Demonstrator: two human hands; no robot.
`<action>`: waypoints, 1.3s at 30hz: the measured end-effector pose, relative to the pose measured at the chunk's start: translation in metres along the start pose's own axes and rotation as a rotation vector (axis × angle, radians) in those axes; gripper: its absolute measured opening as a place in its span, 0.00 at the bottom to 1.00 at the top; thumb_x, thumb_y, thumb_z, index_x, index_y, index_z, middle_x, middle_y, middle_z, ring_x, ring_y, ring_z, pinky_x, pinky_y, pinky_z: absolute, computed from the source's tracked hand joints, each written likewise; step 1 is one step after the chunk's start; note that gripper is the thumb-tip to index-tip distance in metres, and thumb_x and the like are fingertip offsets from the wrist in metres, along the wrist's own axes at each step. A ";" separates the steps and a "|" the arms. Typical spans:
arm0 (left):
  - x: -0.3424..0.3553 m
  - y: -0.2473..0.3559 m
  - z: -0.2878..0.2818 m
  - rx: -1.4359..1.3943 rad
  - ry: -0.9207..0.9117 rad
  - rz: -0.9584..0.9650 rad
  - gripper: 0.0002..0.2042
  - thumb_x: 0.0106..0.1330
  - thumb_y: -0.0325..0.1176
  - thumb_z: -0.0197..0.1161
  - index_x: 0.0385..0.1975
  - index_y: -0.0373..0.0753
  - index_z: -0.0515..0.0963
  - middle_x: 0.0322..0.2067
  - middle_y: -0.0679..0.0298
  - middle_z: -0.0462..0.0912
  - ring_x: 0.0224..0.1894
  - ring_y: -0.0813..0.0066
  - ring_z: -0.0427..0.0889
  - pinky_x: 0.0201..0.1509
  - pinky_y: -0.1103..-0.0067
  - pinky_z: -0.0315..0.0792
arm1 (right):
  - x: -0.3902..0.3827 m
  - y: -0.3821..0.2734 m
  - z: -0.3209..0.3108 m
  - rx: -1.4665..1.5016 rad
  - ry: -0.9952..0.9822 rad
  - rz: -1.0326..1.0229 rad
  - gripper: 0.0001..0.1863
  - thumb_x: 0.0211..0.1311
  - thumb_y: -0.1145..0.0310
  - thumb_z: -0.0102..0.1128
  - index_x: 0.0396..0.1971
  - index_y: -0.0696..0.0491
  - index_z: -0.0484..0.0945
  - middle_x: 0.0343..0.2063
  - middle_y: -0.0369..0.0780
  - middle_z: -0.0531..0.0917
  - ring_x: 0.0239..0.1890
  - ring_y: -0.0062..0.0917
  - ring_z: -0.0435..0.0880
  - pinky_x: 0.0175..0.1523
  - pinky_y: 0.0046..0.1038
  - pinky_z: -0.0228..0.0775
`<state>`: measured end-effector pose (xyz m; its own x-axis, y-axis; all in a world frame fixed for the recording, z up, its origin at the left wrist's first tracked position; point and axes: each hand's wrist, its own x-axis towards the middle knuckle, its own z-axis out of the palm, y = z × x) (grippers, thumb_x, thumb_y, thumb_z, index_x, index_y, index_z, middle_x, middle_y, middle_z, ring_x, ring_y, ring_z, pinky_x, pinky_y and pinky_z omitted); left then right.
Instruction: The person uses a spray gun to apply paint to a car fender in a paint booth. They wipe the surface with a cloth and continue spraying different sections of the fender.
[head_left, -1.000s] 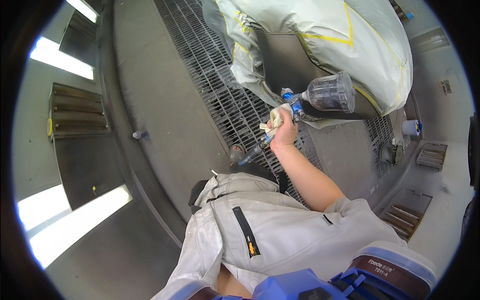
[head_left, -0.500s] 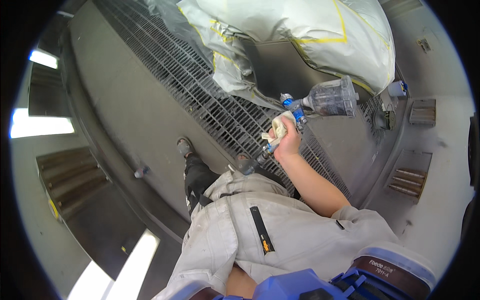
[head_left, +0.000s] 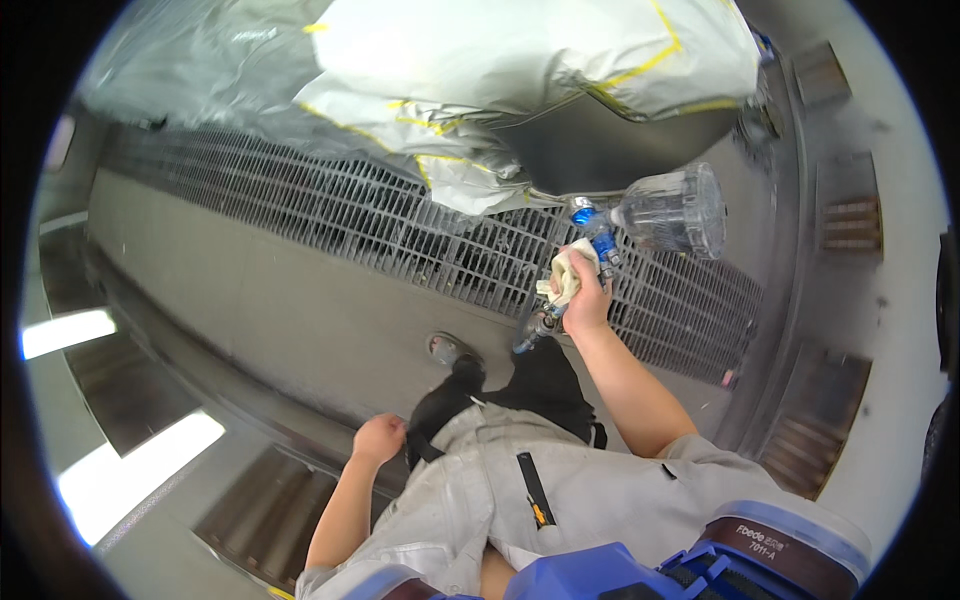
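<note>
My right hand (head_left: 585,300) is closed around the grip of a spray gun (head_left: 600,236) with blue metal fittings. A pale crumpled cloth (head_left: 568,270) is bunched against the grip under my fingers. From the gun a cloudy see-through cup (head_left: 675,212) sticks out to the right. A fitting and hose below the grip hang toward my legs. My left hand (head_left: 380,438) is beside my left thigh, its fingers curled in, and nothing shows in it. Ahead of the gun is a smooth dark grey panel (head_left: 620,145), framed by white masking sheet (head_left: 500,60) with yellow tape.
A metal floor grating (head_left: 350,210) runs across in front of my feet, with grey floor (head_left: 250,280) on the near side. Clear plastic film (head_left: 220,80) drapes at the far left. Slatted wall panels (head_left: 850,220) and bright lights (head_left: 140,470) line the walls.
My view has turned, so the grating now runs more level. My left hand has come into view at my side. The right hand still holds the gun and cloth.
</note>
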<state>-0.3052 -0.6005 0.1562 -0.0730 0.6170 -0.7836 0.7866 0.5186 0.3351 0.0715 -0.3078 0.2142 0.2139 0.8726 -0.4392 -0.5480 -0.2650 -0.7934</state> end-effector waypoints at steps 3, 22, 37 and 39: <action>0.076 0.033 -0.016 0.049 -0.291 0.142 0.14 0.69 0.46 0.65 0.41 0.43 0.87 0.39 0.58 0.92 0.46 0.54 0.91 0.51 0.62 0.83 | 0.002 0.019 0.008 0.002 0.045 -0.064 0.12 0.74 0.68 0.63 0.49 0.59 0.83 0.38 0.40 0.85 0.30 0.25 0.83 0.29 0.28 0.73; 0.155 0.160 0.000 0.208 -1.142 0.799 0.12 0.73 0.41 0.64 0.34 0.37 0.79 0.32 0.50 0.86 0.37 0.48 0.85 0.41 0.57 0.76 | 0.015 0.009 0.024 0.001 0.021 0.024 0.16 0.70 0.62 0.63 0.48 0.59 0.78 0.37 0.40 0.81 0.26 0.22 0.80 0.29 0.26 0.71; 0.160 0.071 -0.076 0.365 -1.319 0.853 0.10 0.66 0.39 0.62 0.28 0.40 0.78 0.29 0.53 0.85 0.37 0.47 0.84 0.39 0.55 0.75 | 0.039 0.144 0.021 -0.100 0.233 -0.057 0.19 0.68 0.69 0.71 0.56 0.57 0.82 0.47 0.38 0.85 0.45 0.23 0.87 0.50 0.28 0.81; 0.166 0.067 -0.080 0.395 -1.367 0.808 0.10 0.67 0.40 0.62 0.32 0.40 0.78 0.33 0.51 0.84 0.40 0.44 0.84 0.42 0.54 0.75 | 0.058 0.183 0.039 -0.064 0.278 -0.201 0.26 0.68 0.68 0.72 0.64 0.54 0.77 0.53 0.40 0.86 0.52 0.29 0.86 0.58 0.32 0.79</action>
<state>-0.3139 -0.4164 0.0906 0.8076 -0.4269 -0.4070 0.4634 0.0324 0.8855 -0.0477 -0.2899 0.0604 0.5289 0.7673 -0.3628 -0.4226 -0.1326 -0.8966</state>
